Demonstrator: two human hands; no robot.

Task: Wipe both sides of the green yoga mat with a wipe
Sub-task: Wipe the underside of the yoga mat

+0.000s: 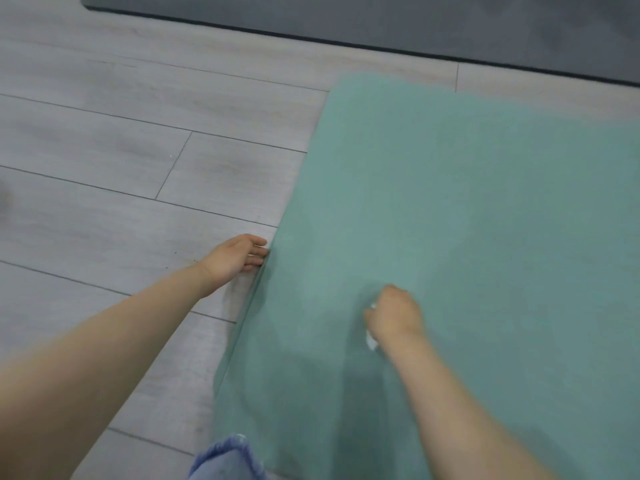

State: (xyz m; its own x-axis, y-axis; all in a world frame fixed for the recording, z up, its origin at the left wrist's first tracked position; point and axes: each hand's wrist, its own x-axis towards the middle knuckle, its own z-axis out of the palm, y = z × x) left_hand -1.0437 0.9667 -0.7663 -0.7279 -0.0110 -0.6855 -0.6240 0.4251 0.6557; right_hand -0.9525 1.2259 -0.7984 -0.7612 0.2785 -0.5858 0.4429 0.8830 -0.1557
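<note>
While the green yoga mat (467, 220) is lying flat on the grey plank floor (121, 150), plain and matte, the left hand (239, 256) is gripping its side edge, fingers tucked under, probably steadying it. Mid-mat, the right hand (394, 315) is clenching a crumpled white wipe (371, 337) against the surface.

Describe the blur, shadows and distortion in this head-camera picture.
Head view: motion blur softens the right hand and the white wipe it grips; the left hand at the green yoga mat edge is clearer; soft shadows fall under both forearms; wide-angle bending curves the floor planks; no glare.
</note>
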